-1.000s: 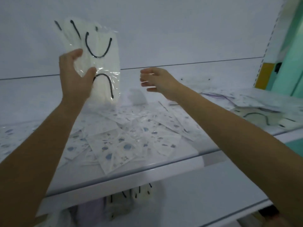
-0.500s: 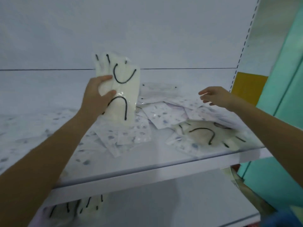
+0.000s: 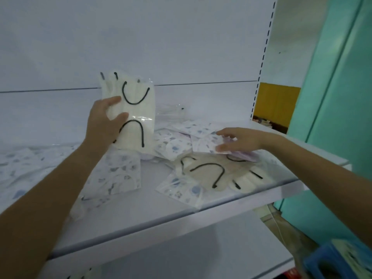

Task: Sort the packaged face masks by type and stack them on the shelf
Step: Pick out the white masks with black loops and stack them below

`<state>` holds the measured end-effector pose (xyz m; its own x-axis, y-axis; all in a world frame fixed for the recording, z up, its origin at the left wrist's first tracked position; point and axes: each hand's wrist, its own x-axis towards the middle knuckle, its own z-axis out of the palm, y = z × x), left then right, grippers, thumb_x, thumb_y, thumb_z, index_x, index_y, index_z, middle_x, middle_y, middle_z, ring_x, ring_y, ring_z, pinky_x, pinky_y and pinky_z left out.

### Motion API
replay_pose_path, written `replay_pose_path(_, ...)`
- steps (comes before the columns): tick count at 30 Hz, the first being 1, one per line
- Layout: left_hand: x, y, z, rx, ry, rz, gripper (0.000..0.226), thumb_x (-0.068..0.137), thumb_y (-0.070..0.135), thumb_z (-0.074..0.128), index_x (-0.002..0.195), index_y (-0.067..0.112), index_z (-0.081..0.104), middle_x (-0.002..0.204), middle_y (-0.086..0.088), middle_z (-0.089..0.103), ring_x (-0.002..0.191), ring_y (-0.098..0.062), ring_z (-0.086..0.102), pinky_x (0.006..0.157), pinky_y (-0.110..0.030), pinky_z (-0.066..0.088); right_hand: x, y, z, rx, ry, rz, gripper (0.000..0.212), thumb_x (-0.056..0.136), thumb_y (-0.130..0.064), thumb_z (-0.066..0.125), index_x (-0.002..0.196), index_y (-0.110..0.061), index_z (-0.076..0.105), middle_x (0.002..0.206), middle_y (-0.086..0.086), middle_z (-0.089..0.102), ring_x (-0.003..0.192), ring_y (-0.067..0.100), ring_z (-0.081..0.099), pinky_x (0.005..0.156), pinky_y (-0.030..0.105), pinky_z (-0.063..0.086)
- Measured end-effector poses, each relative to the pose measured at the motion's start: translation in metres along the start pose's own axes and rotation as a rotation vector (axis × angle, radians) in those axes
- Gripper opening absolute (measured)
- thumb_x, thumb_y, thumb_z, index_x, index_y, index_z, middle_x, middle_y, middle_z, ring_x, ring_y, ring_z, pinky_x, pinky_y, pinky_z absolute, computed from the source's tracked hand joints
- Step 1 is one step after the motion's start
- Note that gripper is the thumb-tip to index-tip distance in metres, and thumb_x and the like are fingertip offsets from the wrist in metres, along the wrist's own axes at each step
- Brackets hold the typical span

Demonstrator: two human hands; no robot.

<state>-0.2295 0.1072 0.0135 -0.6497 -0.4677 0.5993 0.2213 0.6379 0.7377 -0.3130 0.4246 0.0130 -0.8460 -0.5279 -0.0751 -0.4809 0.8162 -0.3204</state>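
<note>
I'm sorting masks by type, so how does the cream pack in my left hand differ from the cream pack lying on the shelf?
The held pack is upright, gripped by your left hand; the shelf pack lies flat at the front of the shelf. The shelf pack overlaps printed packs; the held pack has only fingers across it. Both show cream masks with black loops in clear wrap, seemingly one type.

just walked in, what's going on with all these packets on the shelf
A person is sorting packaged masks on a white shelf. The left hand holds up a bundle of cream masks with black loops. The right hand is stretched out onto the patterned packets, just behind another cream bundle lying flat.
</note>
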Motion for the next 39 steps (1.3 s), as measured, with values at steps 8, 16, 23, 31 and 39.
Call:
replay_pose_path(8,-0.005,-0.001,-0.022,-0.061,0.098,0.032,0.042,0.086,0.017,0.065,0.127,0.019,0.055,0.132,-0.002,0.046,0.119,-0.014,0.048,0.099,-0.029,0.046,-0.080,0.006,0.008,0.109,0.227,-0.057,0.071,0.064,-0.066,0.048,0.128,-0.038,0.043,0.127,-0.019,0.045,0.113,0.005,0.048,0.098,0.025,0.038)
replay_pose_path(16,-0.019,0.037,0.006,0.041,0.013,0.266,0.042,0.086,0.012,0.063,0.127,0.012,0.055,0.096,0.023,0.041,0.103,-0.010,0.043,0.094,-0.005,0.029,-0.133,0.027,0.060,0.146,0.478,0.246,0.093,0.065,-0.071,0.053,0.143,-0.025,0.031,0.138,0.002,0.044,0.121,0.019,0.044,0.100,0.038,0.041)
replay_pose_path(23,-0.054,0.076,0.021,-0.123,-0.004,0.290,0.041,0.084,0.011,0.064,0.124,0.010,0.055,0.114,0.004,0.049,0.114,-0.005,0.045,0.102,-0.013,0.032,-0.121,0.006,0.064,0.255,0.463,0.277,0.077,0.080,-0.047,0.066,0.143,-0.021,0.029,0.134,0.005,0.052,0.123,0.027,0.046,0.101,0.043,0.040)
replay_pose_path(31,-0.151,0.107,-0.003,-0.232,-0.033,0.204,0.039,0.085,0.007,0.063,0.123,0.015,0.055,0.113,0.004,0.049,0.108,-0.004,0.047,0.098,-0.008,0.032,-0.166,-0.007,0.067,0.567,0.652,0.272,0.059,0.087,-0.005,0.060,0.138,-0.022,0.036,0.131,0.012,0.048,0.103,0.025,0.054,0.074,0.027,0.042)
replay_pose_path(39,-0.274,0.070,-0.022,-0.215,-0.104,-0.054,0.040,0.090,0.012,0.058,0.123,0.035,0.052,0.108,0.004,0.044,0.097,-0.004,0.047,0.092,-0.020,0.039,-0.262,-0.019,0.131,0.963,0.533,0.220,0.041,0.086,0.010,0.049,0.104,-0.024,0.063,0.120,0.004,0.055,0.077,0.015,0.057,0.052,0.012,0.050)
